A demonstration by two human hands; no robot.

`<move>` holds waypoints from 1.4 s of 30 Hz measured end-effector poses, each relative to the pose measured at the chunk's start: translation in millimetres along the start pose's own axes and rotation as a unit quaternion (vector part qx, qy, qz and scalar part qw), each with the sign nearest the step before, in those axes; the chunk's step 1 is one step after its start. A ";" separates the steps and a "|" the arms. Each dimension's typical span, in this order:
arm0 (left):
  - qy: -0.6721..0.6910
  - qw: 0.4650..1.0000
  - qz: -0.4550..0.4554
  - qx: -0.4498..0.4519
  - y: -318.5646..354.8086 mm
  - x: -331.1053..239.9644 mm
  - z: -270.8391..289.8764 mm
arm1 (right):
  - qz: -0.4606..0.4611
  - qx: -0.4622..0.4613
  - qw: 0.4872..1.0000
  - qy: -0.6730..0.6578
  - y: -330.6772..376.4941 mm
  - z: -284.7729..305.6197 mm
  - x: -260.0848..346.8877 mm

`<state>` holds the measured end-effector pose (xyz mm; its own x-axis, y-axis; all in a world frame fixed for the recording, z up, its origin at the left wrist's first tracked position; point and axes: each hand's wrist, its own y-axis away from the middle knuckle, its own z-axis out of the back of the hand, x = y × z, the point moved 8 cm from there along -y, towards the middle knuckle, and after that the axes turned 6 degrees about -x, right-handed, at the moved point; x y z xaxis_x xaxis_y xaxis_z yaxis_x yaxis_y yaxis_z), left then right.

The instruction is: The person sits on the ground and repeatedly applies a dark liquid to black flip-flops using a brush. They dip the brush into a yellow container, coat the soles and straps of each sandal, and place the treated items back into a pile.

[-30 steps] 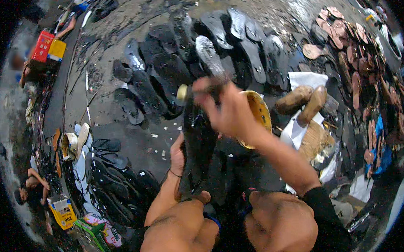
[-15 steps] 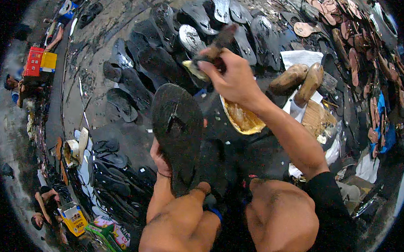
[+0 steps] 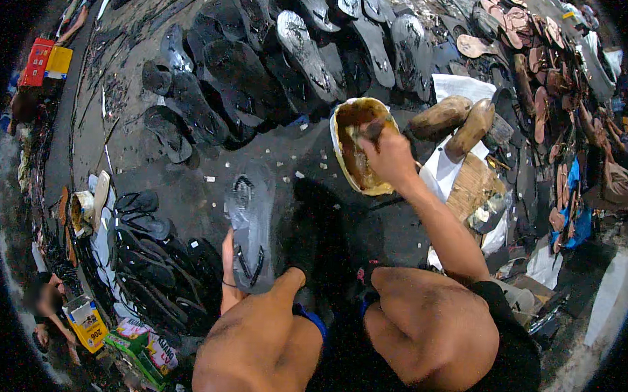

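My left hand (image 3: 228,257) grips a dark slipper (image 3: 258,200) by its left edge, near my left knee. The slipper's face with a black thong strap is turned up, and most of the fingers are behind it. My right hand (image 3: 391,157) is closed over a tub (image 3: 335,149) with a pale, crusted rim and brown-amber glue inside. In its fingers is a short dark brush (image 3: 370,132), its lower end down in the tub; blur hides its exact shape.
Rows of black soles (image 3: 303,52) lie ahead. Black slippers (image 3: 141,223) are piled at left. Two wooden shoe lasts (image 3: 471,129) rest on white paper right of the tub, beside cardboard (image 3: 474,189). Tan sandals (image 3: 540,111) lie far right. Other people are at the left edge.
My right hand has come down from above the soles into the tub with the brush. The slipper in my left hand has turned and now shows its strap. The view has shifted.
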<state>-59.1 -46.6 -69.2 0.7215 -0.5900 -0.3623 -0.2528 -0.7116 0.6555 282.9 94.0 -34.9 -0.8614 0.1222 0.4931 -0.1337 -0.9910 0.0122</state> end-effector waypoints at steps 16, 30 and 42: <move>-0.113 0.973 -0.197 -0.051 -33.9 -58.6 -79.1 | -0.023 0.170 0.872 -0.458 44.3 70.9 71.3; -0.293 0.888 -0.353 -0.008 -56.9 -100.5 -108.0 | 0.371 0.027 0.824 -0.427 47.2 75.3 185.2; 0.035 0.993 -0.097 0.052 -71.0 -43.4 -143.7 | 0.489 -0.117 0.822 -0.268 28.0 107.7 224.2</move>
<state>20.1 84.3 -4.7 0.8056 -0.4121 -0.4257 -0.1672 -0.8474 0.5040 138.8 87.7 169.7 -0.2813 -0.8300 0.4816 0.3495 -0.5560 -0.7541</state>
